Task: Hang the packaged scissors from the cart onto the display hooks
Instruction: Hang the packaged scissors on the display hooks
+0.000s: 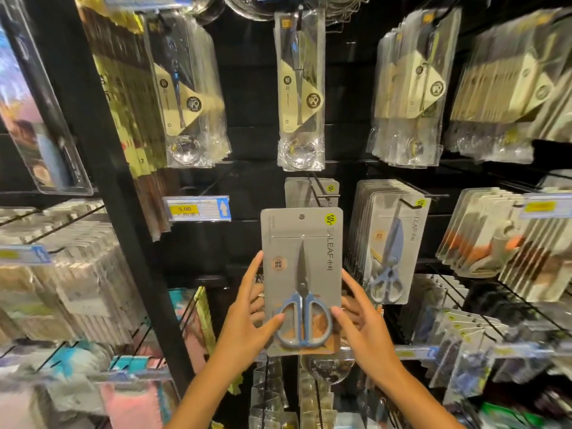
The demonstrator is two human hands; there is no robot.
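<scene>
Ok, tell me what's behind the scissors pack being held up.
Behind the held pack, matching grey packs hang on a hook; only their tops show. Fingers of both hands also reach behind it.

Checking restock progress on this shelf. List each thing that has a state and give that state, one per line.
Held scissors pack: upright, off any hook, hang hole free.
Left hand: gripping the pack's left edge.
Right hand: gripping the pack's right edge.
Hook above the pack: holds a few grey packs, tip free.
Scissors packs to the right: hung, row full.
Price tag: in place on its rail.
</scene>
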